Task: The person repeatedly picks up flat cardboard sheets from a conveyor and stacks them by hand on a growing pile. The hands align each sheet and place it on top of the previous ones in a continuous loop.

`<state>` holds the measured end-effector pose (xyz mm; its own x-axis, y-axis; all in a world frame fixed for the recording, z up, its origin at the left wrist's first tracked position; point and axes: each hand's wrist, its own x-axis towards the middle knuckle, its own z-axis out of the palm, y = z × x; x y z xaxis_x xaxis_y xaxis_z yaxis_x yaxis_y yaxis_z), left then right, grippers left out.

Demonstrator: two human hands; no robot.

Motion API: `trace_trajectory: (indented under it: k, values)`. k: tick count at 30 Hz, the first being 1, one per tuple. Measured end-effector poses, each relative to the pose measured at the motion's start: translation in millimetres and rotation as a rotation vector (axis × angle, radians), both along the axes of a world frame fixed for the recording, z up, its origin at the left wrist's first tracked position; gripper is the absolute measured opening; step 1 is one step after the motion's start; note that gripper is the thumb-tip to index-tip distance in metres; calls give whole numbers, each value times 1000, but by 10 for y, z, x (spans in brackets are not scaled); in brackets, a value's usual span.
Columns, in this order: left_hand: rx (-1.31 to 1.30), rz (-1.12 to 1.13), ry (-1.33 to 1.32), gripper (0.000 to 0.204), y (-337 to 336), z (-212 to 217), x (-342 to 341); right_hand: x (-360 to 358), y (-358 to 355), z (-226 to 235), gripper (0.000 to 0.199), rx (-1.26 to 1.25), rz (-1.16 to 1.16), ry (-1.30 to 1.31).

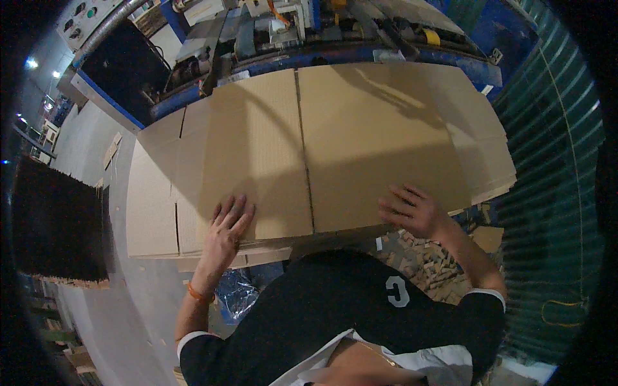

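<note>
A stack of flat cardboard sheets (360, 135) lies before me, the top one creased by a dark slot line down its middle. On the near left part of the top sheet rests my left hand (230, 222), fingers stretched out and apart, with an orange band round the wrist. My right hand (415, 211) is over the near right part of the same sheet, its fingers spread and slightly bent. Neither hand grips anything that I can see. Whether the right fingertips touch the cardboard, I cannot tell.
A blue machine (309, 55) with rollers and belts stands along the far edge of the stack. Cardboard scraps (431, 267) lie below at the right, near a green corrugated wall (547, 161). At the left is a dark stack (58, 222); clear plastic wrap (237, 294) lies below my left forearm.
</note>
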<state>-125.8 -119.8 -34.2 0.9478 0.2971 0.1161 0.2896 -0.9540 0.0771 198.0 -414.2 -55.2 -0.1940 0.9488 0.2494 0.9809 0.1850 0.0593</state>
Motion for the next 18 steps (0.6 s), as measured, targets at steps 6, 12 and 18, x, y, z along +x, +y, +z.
trace_trajectory:
  k: [6,12,18]
  values:
    - [5,-28,-81,60,266,-1,105,495,248,-4,66,-83,-151,40]
    - [-52,24,-301,64,423,-18,574,968,646,225,77,-131,-250,-31]
    - [43,54,-553,61,1079,-87,1358,1482,1280,130,77,-126,-427,-3]
